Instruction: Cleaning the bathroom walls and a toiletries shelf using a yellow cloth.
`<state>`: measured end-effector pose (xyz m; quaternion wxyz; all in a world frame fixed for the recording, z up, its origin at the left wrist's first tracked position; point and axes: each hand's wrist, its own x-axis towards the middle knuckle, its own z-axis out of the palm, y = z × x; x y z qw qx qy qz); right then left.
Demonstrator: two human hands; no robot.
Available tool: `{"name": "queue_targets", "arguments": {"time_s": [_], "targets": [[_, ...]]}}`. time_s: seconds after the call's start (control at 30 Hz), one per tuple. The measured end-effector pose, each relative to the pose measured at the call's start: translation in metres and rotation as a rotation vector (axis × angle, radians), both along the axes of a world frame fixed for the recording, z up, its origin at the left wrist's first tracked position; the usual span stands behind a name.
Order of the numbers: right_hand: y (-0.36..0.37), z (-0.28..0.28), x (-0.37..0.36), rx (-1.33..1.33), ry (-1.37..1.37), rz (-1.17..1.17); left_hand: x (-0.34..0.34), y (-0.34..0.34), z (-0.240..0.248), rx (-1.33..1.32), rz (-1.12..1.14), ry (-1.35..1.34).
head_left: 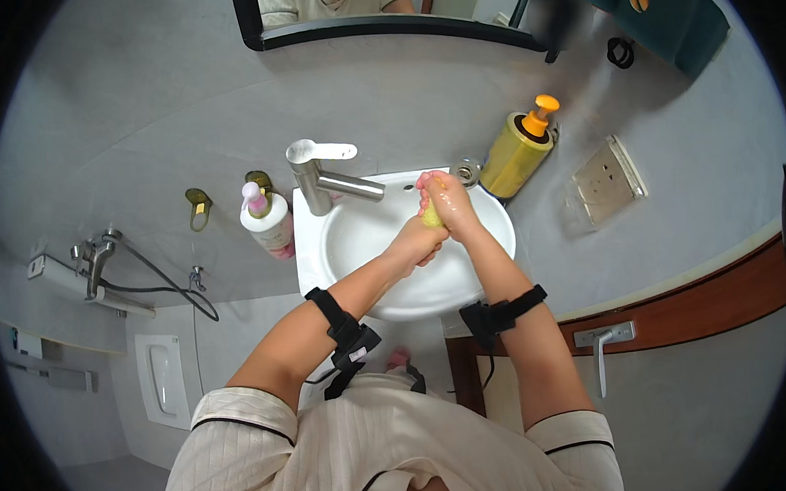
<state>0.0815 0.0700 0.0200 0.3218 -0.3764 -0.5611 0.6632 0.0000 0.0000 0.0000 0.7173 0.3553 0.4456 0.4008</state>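
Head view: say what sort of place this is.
Most likely a bathroom: there's a glossy white oval sink with a silver metal tap, a chrome wall-mounted shower mixer, and what looks like a white squat toilet.

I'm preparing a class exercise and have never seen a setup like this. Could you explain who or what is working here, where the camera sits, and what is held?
There is no robot: a person works with bare hands. The one picture comes from a wide fisheye camera on the person's head, looking down, so straight edges bend near its rim. The left hand and right hand meet above a white basin, their fingers closed around a soft-looking yellow thing, mostly hidden. A metal faucet stands at the basin's back left. A white pump bottle is left of the basin, a yellow-green pump bottle at its right. Each forearm wears a black strap with a small box.
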Motion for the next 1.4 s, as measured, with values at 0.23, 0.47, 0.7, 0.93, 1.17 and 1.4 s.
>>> {"name": "queue_targets", "arguments": {"time_s": [0.23, 0.47, 0.7, 0.93, 1.17, 1.4], "targets": [[0.003, -0.05, -0.015, 0.554, -0.679, -0.236, 0.015, -0.001, -0.03, 0.121, 0.269, 0.503], [0.003, -0.038, 0.045, 0.446, -0.331, 0.178, -0.011, -0.028, -0.009, 0.081, 0.101, 0.508], [-0.079, -0.016, 0.044, 0.333, -0.472, 0.333, -0.019, -0.097, -0.018, 0.358, 0.214, 0.809], [-0.149, 0.038, 0.015, 0.234, 0.007, 0.474, -0.061, -0.192, 0.039, 0.51, 0.29, 0.417], [-0.27, 0.022, -0.084, 1.059, -0.232, 0.336, -0.125, -0.335, -0.004, 0.456, 0.701, 0.563], [-0.323, 0.068, -0.144, 0.122, 0.586, 0.603, -0.181, -0.568, -0.148, -0.264, 0.807, 1.067]]}}
